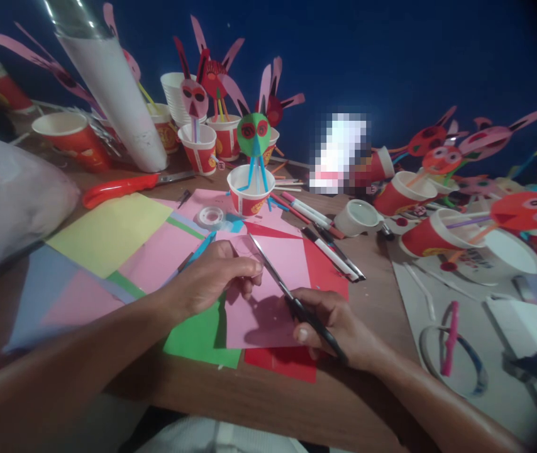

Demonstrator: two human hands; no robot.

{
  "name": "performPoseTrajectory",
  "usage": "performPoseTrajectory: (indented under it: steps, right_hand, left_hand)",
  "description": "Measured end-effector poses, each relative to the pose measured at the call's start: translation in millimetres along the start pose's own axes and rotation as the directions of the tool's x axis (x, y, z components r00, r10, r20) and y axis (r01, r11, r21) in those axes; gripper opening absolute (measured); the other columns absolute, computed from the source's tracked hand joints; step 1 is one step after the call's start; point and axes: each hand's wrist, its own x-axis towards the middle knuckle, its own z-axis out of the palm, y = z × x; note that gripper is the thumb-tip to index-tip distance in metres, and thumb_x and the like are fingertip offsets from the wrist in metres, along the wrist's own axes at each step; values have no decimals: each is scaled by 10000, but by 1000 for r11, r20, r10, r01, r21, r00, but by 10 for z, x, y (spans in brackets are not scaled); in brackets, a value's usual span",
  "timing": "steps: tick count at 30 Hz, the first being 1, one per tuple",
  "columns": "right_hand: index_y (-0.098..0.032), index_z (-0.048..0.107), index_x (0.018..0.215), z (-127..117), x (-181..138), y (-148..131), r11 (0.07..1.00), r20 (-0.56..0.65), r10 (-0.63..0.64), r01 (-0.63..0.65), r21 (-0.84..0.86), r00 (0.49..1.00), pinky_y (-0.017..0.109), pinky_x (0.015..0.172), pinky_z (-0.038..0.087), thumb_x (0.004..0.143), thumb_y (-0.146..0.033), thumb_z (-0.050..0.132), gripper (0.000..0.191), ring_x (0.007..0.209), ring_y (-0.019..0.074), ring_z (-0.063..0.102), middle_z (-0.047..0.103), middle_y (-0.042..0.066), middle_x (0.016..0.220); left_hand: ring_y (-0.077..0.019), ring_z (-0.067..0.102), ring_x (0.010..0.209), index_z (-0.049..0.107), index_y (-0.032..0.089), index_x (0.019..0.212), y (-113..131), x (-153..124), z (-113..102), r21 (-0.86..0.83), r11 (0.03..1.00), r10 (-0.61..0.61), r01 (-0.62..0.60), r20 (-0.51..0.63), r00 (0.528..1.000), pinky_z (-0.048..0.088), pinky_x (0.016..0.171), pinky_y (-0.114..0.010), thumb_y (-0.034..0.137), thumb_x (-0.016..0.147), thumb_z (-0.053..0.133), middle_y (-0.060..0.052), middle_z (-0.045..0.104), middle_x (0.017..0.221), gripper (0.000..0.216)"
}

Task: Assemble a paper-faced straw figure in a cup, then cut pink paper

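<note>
Clearly the nearest danger is a nicked finger: the right hand (329, 321) grips a black-handled cutting tool (313, 324), whether scissors or knife I cannot tell, and its bare blade points forward just beside the left hand (224, 274). That left hand is closed, thumb against fingers; whether it pinches something thin is too blurred to say. Both hands are over the pink paper sheet (254, 324), which lies partly on a green sheet (202, 343) and a red sheet (287, 365), so a slip downward might score it. Pushing too far forward could knock the paper cup (249, 204), and its green-headed paper figure (254, 135), standing tall on straws, looks top-heavy enough to help it tip
</note>
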Motion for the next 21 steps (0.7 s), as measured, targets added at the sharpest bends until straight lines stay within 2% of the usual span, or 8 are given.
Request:
performPoseTrajectory:
  steps: [6,12,21]
  right_hand:
    - [-145,588,871,1,-1,-12,999,-10,37,-37,19,999,152,367,342,663,-513,735,447,397,40,422,488,-53,593]
    - [-143,599,896,-22,5,-5,1000,-11,23,-23,1,1000,154,375,360,677,-506,728,443,408,43,435,499,-44,610]
    - [-148,598,876,11,8,-5,999,-33,35,-34,26,999,162,359,357,642,-536,739,475,393,49,437,504,-46,590]
  left_hand:
    - [-113,538,409,649,116,561,-2,2,-8,-1,1000,12,-12,11,1000,389,388,-201,224,690,621,-18,565,436,170]
    - [-96,555,431,615,135,585,21,14,1,-94,995,38,-40,-27,999,423,396,-195,183,661,640,0,620,557,92]
    - [-99,555,433,613,124,591,36,2,15,-68,997,41,-43,-33,999,419,383,-194,197,658,639,-4,606,551,103]
